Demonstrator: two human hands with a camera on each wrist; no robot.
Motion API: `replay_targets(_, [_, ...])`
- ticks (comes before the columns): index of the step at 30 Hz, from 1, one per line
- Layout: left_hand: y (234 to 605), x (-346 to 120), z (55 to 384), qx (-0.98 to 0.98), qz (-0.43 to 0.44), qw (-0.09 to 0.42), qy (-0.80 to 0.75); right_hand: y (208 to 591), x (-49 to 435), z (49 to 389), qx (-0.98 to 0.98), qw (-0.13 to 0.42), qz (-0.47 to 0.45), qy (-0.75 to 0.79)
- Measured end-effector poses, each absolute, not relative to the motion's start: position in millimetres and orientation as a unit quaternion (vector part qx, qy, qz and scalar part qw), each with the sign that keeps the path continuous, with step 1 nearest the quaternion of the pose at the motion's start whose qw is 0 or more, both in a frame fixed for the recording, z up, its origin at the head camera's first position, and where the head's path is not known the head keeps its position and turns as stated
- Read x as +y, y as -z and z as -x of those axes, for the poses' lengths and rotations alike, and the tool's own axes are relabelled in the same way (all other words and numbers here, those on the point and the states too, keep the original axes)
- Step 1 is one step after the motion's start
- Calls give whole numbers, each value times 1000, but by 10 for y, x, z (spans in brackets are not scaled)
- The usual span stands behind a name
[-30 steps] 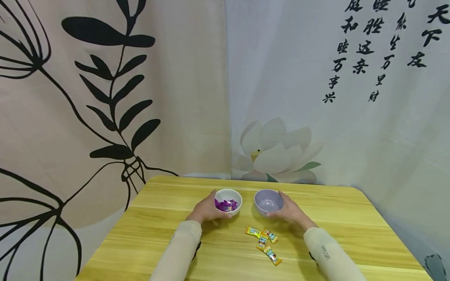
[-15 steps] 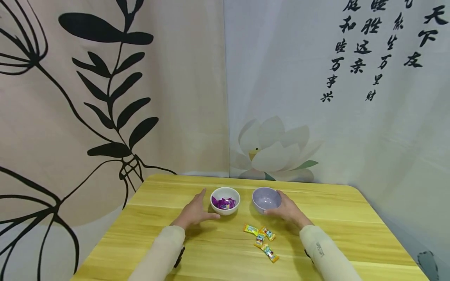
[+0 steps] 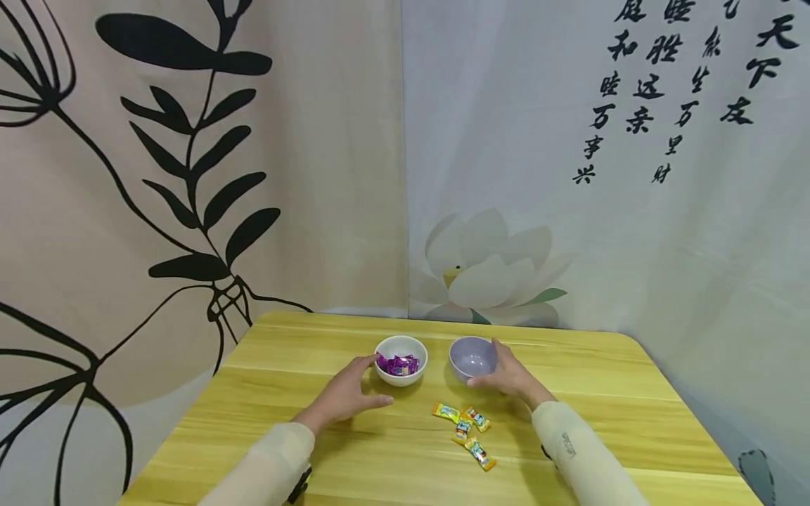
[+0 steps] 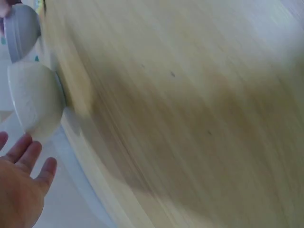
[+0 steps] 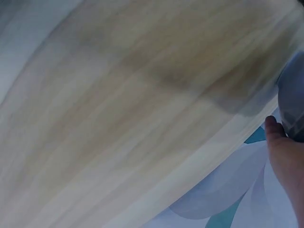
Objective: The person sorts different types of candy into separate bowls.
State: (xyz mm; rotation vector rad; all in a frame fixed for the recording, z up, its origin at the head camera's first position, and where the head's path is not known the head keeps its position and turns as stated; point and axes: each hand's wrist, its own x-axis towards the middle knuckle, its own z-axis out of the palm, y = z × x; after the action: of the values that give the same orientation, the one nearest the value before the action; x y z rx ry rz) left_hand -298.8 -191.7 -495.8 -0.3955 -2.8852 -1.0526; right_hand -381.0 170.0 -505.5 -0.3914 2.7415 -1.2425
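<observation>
A white bowl with purple-wrapped candies in it stands on the table. My left hand is at its left side, thumb and fingers spread apart and holding nothing; in the left wrist view the fingertips are right by the bowl's wall. To the right stands an empty light purple bowl. My right hand holds that bowl by its right side, thumb at the front and fingers round the back. In the right wrist view only part of this bowl shows.
Several yellow-wrapped candies lie in a loose group on the wooden table, in front of the bowls and between the forearms. Behind the table's far edge hangs a printed cloth with plants and writing.
My left hand has let go of the white bowl and drawn back to the left and toward me. The right hand stays on the purple bowl. The head view has shifted slightly.
</observation>
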Motion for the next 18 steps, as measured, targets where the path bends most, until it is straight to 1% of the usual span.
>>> replay_targets(6, [4933,-1768,2931,-925,164,95,329,5065,1664,3793,900,41,109,421])
replay_targets(9, [4942,-1653,2896,-922,201,115,311,5074,1665,3773,898,38,98,427])
replay_targets(11, [4951,-1556,2866,-921,226,116,295,5078,1664,3759,898,37,93,429])
replay_targets(18, [4987,-1150,2780,-928,271,66,246,5076,1652,3761,900,33,95,425])
